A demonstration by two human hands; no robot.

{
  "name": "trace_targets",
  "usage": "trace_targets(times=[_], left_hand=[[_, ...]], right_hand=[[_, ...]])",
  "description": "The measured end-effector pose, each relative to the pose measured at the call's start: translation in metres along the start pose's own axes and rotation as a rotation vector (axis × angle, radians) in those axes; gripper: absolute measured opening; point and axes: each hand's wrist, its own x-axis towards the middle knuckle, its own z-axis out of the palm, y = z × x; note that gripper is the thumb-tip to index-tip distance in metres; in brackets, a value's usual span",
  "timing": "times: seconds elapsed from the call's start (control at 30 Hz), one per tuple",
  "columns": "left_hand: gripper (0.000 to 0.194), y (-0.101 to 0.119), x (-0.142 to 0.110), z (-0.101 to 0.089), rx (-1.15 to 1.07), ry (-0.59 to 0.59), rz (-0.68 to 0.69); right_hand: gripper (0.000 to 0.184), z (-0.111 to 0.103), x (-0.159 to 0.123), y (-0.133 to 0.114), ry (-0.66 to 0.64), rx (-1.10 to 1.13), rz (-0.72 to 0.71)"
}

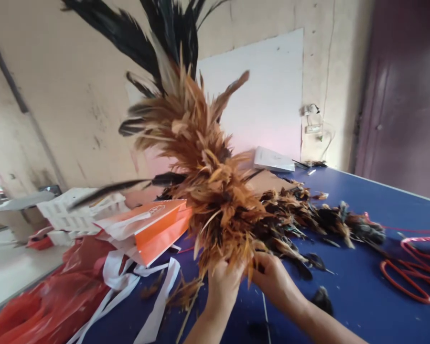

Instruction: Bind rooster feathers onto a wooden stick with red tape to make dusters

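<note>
A large feather duster rises in front of me, tilted to the left. Brown and orange feathers cover its body, and long black feathers fan out at the top. My left hand is closed around its lower end, with the fingers partly covered by feathers. Just to the right, my right hand touches the lowest feathers with its fingers pinched together. What lies between those fingertips is hidden. A thin pale stalk shows below the feathers, left of my left wrist.
Loose dark and brown feathers spread over the blue table. Red cord lies coiled at right. An orange-and-white box, white strips and a red plastic bag lie at left. A white packet is at the back.
</note>
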Motion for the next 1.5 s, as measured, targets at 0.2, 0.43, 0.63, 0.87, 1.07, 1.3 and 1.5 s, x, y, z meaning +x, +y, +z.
trace_targets(times=[0.2, 0.43, 0.63, 0.87, 1.07, 1.3, 1.5], left_hand=[[0.025, 0.002, 0.002, -0.004, 0.107, 0.037, 0.066], [0.031, 0.001, 0.006, -0.009, -0.407, -0.134, -0.15], [0.04, -0.007, 0.008, 0.001, -0.282, -0.045, -0.144], [0.03, -0.006, 0.008, -0.007, -0.07, -0.119, -0.142], [0.032, -0.001, 0.007, -0.015, -0.219, -0.348, -0.214], [0.035, 0.0, 0.007, -0.011, -0.391, -0.304, -0.248], [0.042, -0.008, 0.012, -0.007, -0.15, -0.093, -0.207]], right_hand=[[0.023, -0.002, 0.0, 0.0, -0.136, 0.156, 0.073], [0.035, -0.021, -0.007, -0.021, -0.346, 0.485, 0.115], [0.037, -0.012, -0.002, -0.002, -0.138, 0.47, 0.086], [0.039, -0.014, -0.002, -0.002, -0.273, 0.571, 0.14], [0.033, -0.021, -0.006, -0.008, -0.457, 0.669, 0.161], [0.027, -0.025, -0.005, -0.009, -0.448, 0.707, 0.194], [0.011, -0.023, 0.0, -0.007, -0.288, 0.392, 0.073]])
